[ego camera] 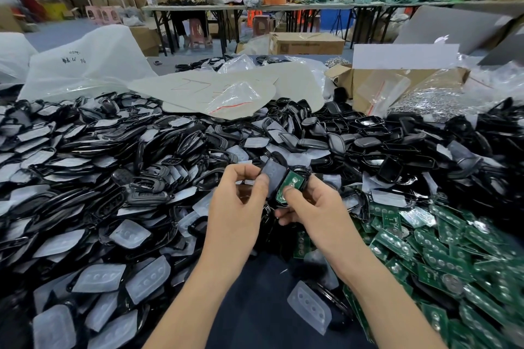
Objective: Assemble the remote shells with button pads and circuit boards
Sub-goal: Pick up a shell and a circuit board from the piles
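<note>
Above the middle of the table, my right hand (309, 207) grips a black remote shell (302, 176) with a green circuit board (289, 187) lying in it, thumb pressing on the board. My left hand (241, 193) pinches a translucent grey button pad (273, 176) right beside the shell, touching its left edge. A heap of black shells (141, 156) mixed with clear button pads (130, 234) covers the left and far side. Green circuit boards (442, 252) are piled at the right.
A loose button pad (310, 307) lies on the dark cloth (255, 306) near me. Plastic bags (85, 62), grey card sheets (226, 88) and an open carton (377, 85) with metal parts stand behind the heap. Other people work at far tables (255, 5).
</note>
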Tool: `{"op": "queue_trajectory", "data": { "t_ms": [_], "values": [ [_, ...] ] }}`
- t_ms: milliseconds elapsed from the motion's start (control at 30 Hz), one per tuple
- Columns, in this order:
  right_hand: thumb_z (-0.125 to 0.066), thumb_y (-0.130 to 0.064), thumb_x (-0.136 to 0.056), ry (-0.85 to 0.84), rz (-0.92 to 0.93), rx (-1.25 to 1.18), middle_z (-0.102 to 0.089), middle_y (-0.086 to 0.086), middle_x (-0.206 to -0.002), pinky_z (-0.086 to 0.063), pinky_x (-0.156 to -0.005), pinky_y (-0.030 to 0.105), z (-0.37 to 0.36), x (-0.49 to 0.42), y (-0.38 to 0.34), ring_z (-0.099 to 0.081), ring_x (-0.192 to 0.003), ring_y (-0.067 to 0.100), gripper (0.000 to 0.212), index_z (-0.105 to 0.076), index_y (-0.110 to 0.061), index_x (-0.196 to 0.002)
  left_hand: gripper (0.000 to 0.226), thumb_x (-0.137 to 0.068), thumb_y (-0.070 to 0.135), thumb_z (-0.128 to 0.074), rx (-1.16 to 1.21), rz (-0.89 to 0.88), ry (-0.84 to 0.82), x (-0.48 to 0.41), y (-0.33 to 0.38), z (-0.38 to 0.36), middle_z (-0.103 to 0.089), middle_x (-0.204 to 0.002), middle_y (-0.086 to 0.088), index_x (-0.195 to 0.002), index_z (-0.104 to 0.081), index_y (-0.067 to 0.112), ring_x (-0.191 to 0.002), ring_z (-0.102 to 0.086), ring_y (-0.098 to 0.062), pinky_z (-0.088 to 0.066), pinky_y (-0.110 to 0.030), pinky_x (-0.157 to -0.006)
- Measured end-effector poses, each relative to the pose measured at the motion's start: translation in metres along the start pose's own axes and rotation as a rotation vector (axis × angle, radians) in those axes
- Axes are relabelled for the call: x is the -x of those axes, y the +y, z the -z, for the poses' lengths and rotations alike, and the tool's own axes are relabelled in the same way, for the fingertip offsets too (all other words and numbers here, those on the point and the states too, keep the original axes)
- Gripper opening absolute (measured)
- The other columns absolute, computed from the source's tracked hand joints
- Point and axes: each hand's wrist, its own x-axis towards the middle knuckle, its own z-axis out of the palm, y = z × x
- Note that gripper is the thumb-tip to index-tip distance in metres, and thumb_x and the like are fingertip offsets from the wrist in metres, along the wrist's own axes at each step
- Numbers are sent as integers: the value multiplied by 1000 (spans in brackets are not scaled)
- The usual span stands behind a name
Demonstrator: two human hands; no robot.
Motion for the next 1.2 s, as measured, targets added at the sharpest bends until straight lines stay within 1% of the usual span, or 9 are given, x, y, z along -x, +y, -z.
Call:
{"op": "queue_trajectory", "data": {
  "t_ms": [133, 300, 433, 533, 633, 733, 900, 1033, 1200],
  "values": [
    [-56, -8, -101, -6, 15, 17, -72, -10, -76, -55, -61, 21, 0, -1, 3, -69, -67, 12, 11, -65, -10, -106, 7, -97, 26, -64, 5, 8, 9, 1, -1, 0, -67, -85, 22, -95, -59, 31, -75, -66, -10, -55, -25, -72],
    [-57, -9, -102, -8, 30, 35, -72, -11, -75, -56, -62, 22, 0, -2, 6, -69, -67, 12, 10, -66, -14, -100, 12, -97, 25, -64, -43, -36, 13, 2, -2, -1, -66, -87, 28, -93, -57, 33, -72, -62, 1, -46, -10, -65],
    [-58, -13, -101, 2, 26, 60, -73, -9, -74, -57, -63, 22, 2, -2, 8, -73, -69, 15, 10, -66, -14, -95, 18, -97, 27, -64, -95, -84, -7, 4, -3, 0, -67, -85, 22, -90, -54, 41, -75, -63, -3, -46, -12, -65],
    [-58, -15, -102, -1, 21, 84, -75, -5, -80, -58, -66, 24, 4, -2, 9, -75, -75, 19, 10, -67, -11, -98, 14, -98, 28, -64, -156, -109, -37, 6, -4, -2, -68, -88, 19, -92, -55, 38, -80, -66, -4, -49, -17, -68],
    [-61, -19, -102, -31, 9, 61, -77, -1, -88, -60, -71, 26, 5, -3, 9, -76, -81, 21, 16, -67, -4, -104, 14, -98, 27, -64, -195, -129, -46, 8, -3, -1, -69, -89, 20, -91, -56, 36, -80, -66, -1, -47, -11, -66],
    [-58, -22, -102, -73, 2, 17, -77, 1, -94, -60, -75, 26, 5, -3, 9, -75, -86, 21, 17, -68, -9, -108, 14, -98, 25, -65, -194, -130, -52, 9, -1, 0, -69, -90, 23, -91, -57, 34, -78, -66, 3, -46, -6, -66],
    [-54, -20, -104, -86, -8, -37, -78, 4, -98, -60, -78, 26, 4, -2, 7, -74, -87, 20, 16, -68, -14, -108, 14, -97, 25, -66, -183, -124, -80, 8, -1, 0, -69, -91, 23, -91, -59, 34, -79, -67, 4, -46, -6, -65],
    [-54, -20, -104, -53, -2, -51, -75, 16, -103, -60, -78, 27, 4, -2, 6, -74, -86, 19, 20, -66, -6, -110, 16, -96, 26, -66, -199, -113, -120, 8, -1, -1, -69, -92, 26, -95, -59, 40, -82, -67, 2, -48, -9, -69],
    [-55, -18, -103, -47, -11, -96, -78, 11, -104, -60, -80, 26, 6, -1, 3, -75, -98, 23, 19, -67, -6, -110, 20, -100, 22, -63, -202, -132, -194, 10, 0, -2, -70, -96, 25, -100, -62, 42, -86, -68, 0, -48, -8, -72]
  ]
}}
